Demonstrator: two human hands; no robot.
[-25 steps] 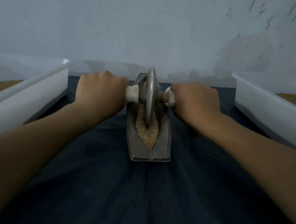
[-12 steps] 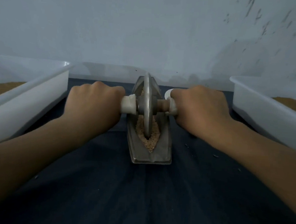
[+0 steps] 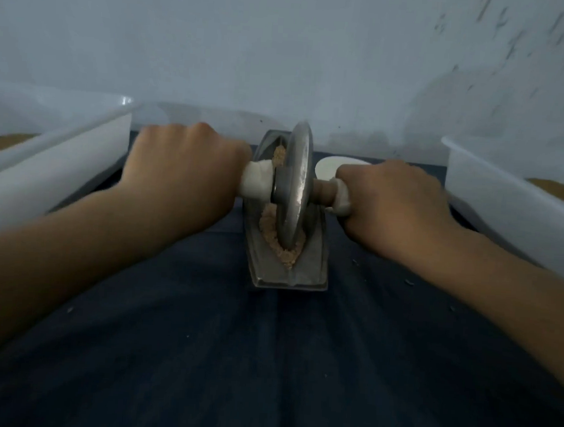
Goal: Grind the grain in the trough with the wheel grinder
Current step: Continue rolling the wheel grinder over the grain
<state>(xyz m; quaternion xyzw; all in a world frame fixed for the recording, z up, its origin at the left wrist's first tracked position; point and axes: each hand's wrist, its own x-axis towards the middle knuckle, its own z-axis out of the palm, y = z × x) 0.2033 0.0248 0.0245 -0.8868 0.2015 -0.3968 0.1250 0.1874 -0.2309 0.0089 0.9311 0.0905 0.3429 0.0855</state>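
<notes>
1. White plastic tub (image 3: 45, 172) sits at the far left on the dark cloth (image 3: 265, 361), with something brown inside, too blurred to name
2. Left hand (image 3: 184, 171) is clenched round the white left handle (image 3: 256, 182), knuckles up, just left of the wheel
3. Metal wheel (image 3: 297, 178) stands upright in the grey trough (image 3: 270, 275), which lies mid-cloth with its length running near to far. The rim bites into the tan grain (image 3: 286, 255), heaped mostly in the near part of the groove, with a little showing on the far side of the wheel
4. Right hand (image 3: 393, 207) is wrapped tight round the right handle (image 3: 337, 197) and appears slightly nearer than the left, so the axle looks a touch askew
5. Beyond the right hand peeks a pale round object (image 3: 330, 165) that cannot be identified, and a second tub (image 3: 506, 200) stands at the far right
6. The step in hand looks like a rolling stroke of the grinding itself. How fine the grain is cannot be told
7. The next move calls for even downward pressure from both hands as the wheel rolls along the groove through the near heap, kept upright so it does not ride up the wall and spill grain. Nothing steadies the trough, so it may slide on the cloth
</notes>
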